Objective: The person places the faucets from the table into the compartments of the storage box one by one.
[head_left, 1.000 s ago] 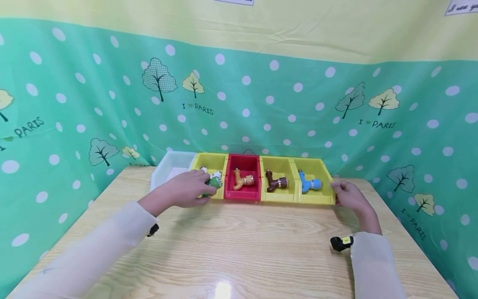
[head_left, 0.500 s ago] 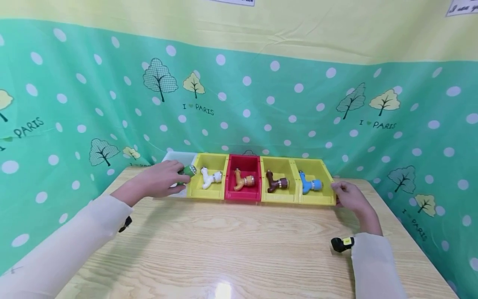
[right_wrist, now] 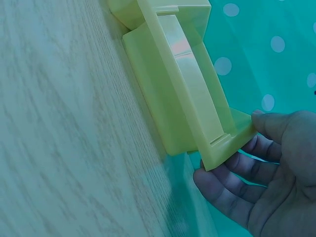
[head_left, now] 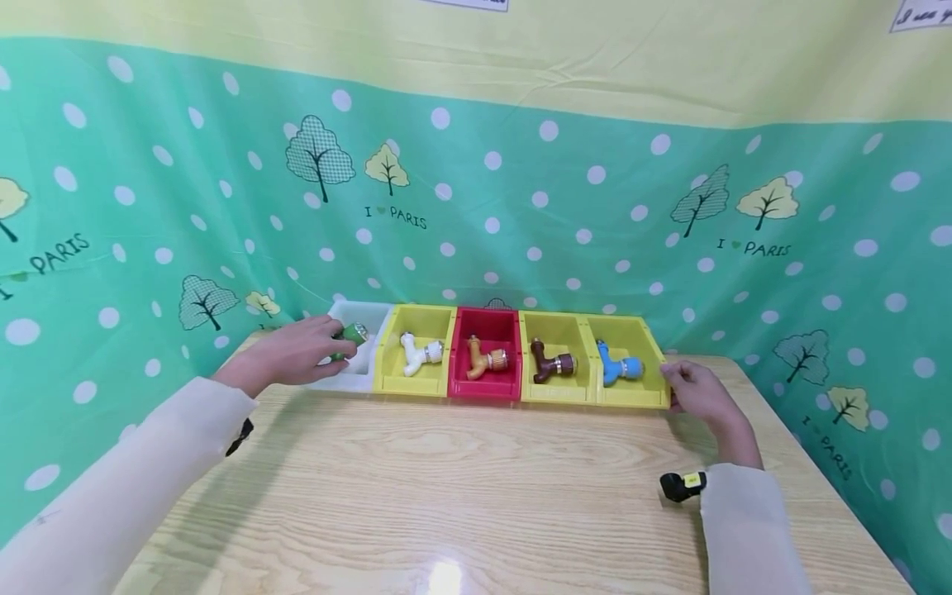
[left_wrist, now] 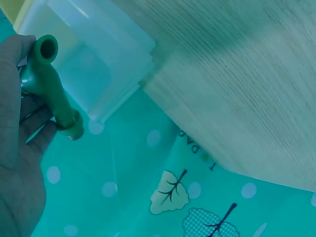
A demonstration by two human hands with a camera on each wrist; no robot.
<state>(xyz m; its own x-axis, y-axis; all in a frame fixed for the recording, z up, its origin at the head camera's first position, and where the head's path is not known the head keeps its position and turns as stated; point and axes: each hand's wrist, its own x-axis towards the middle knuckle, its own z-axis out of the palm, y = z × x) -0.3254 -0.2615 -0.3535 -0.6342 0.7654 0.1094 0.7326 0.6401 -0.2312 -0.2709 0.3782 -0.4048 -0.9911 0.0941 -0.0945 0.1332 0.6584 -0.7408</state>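
Note:
My left hand (head_left: 293, 351) holds a green plastic tap (head_left: 351, 335) over the translucent white bin (head_left: 344, 382) at the row's left end. In the left wrist view, thumb and fingers pinch the tap (left_wrist: 52, 91), its hollow end facing the camera, beside the bin. My right hand (head_left: 699, 398) grips the outer side wall of the rightmost yellow bin (head_left: 656, 388). In the right wrist view, the thumb is on one side of that bin's wall (right_wrist: 219, 150) and the fingers on the other. Inside this bin lies a blue tap (head_left: 619, 364).
Between the end bins, a white tap (head_left: 419, 354) and a brown tap (head_left: 552, 362) lie in yellow bins, and an orange tap (head_left: 485, 359) in a red bin (head_left: 483, 390). The wooden table (head_left: 476, 479) extends in front; a patterned curtain (head_left: 521, 215) hangs behind.
My left hand has moved left with the green tap, from the yellow bin with the white tap to the translucent bin, uncovering the white tap. My right hand has stayed in place.

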